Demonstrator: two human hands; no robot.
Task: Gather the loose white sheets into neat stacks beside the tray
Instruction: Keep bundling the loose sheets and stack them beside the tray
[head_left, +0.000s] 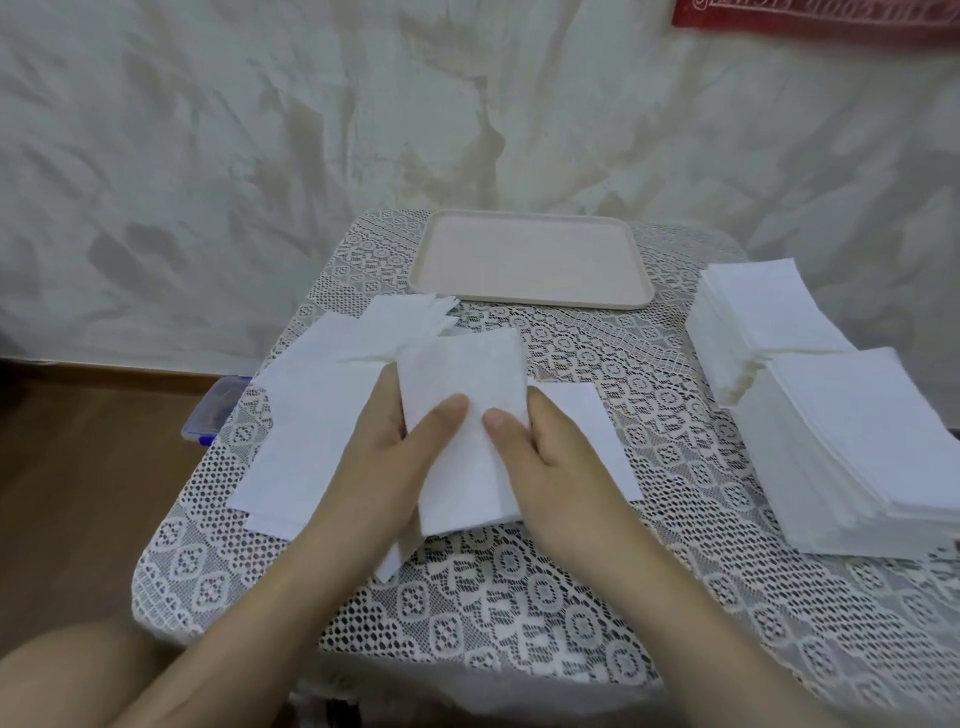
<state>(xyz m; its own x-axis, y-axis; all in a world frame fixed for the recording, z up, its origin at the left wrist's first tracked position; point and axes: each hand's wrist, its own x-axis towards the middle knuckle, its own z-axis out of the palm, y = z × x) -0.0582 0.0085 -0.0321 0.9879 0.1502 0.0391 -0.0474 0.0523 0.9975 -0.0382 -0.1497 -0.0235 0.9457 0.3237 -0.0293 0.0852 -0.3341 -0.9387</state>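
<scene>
Worktop (519, 597), centre: left hand (382, 462) and right hand (553, 462) grip one bundle of white sheets (462, 374), thumbs on top, fingers round its edges. Loose sheets (311, 415) overlap at 9 o'clock. Tray (530, 304) at 12 o'clock. Two tall stacks at 3 o'clock: far stack (763, 306), near stack (857, 441). Red cloth (815, 21) at 1 o'clock, writing unreadable.
</scene>
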